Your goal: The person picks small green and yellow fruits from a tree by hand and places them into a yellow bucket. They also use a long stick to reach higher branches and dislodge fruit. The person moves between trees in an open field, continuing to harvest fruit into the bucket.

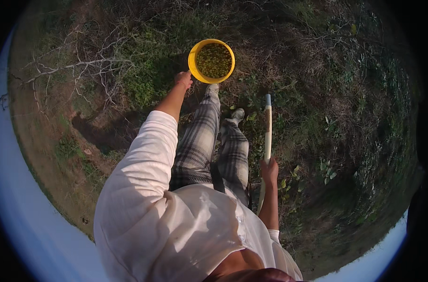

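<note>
A round yellow bucket [193, 65] is in front of my feet, tilted so that I look into its mouth. Many small round yellow-green fruits [214, 60] lie inside it. My left hand [184, 79], arm stretched forward, has its fingers curled at the bucket's near left edge; the exact grip is partly hidden. On the other side, my right hand [269, 170] is closed around a long pale pole [268, 135]. Its far end is grey-blue and points forward, with a brown worn patch just behind. The pole's rear part runs back beside my body, partly hidden by my forearm and shirt.
A bare, branching dry limb [83, 64] lies to the left. Dry brush [316, 67] and leafy weeds [328, 171] cover the ground ahead and to the right. My shoes [238, 115] stand among low plants. A dark shadow [101, 132] falls on the left.
</note>
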### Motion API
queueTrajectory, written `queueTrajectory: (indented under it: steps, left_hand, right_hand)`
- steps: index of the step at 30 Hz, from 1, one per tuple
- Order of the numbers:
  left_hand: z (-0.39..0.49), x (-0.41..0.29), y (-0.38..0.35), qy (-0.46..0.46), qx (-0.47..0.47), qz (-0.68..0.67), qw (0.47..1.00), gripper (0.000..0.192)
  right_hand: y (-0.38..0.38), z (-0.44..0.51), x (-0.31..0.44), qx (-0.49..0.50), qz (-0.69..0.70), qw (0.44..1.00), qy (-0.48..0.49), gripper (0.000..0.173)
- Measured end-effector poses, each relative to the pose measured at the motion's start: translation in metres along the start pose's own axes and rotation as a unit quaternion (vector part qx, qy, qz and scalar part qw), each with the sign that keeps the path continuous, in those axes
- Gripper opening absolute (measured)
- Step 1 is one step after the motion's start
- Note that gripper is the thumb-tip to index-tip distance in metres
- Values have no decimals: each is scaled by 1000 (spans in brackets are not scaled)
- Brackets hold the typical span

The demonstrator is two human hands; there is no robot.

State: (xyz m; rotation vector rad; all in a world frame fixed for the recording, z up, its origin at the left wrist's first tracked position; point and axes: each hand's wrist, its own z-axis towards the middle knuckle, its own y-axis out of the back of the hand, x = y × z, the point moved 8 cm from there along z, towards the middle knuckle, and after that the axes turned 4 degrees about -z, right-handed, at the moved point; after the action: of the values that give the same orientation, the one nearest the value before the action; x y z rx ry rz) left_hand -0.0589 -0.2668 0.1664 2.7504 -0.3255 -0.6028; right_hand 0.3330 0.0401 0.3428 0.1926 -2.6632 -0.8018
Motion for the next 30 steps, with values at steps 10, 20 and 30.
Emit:
queueTrajectory:
  steps: [10,20,30]
  left_hand:
    - [187,56,-29,113,-15,-144,983,68]
    - [279,81,-93,43,234,-461,855,44]
    - [216,124,-47,181,110,-83,974,57]
  right_hand:
    - [-111,74,3,107,208,954,-187,15]
    - [-143,119,4,100,193,948,-230,22]
    - [-136,111,36,108,211,954,-181,19]
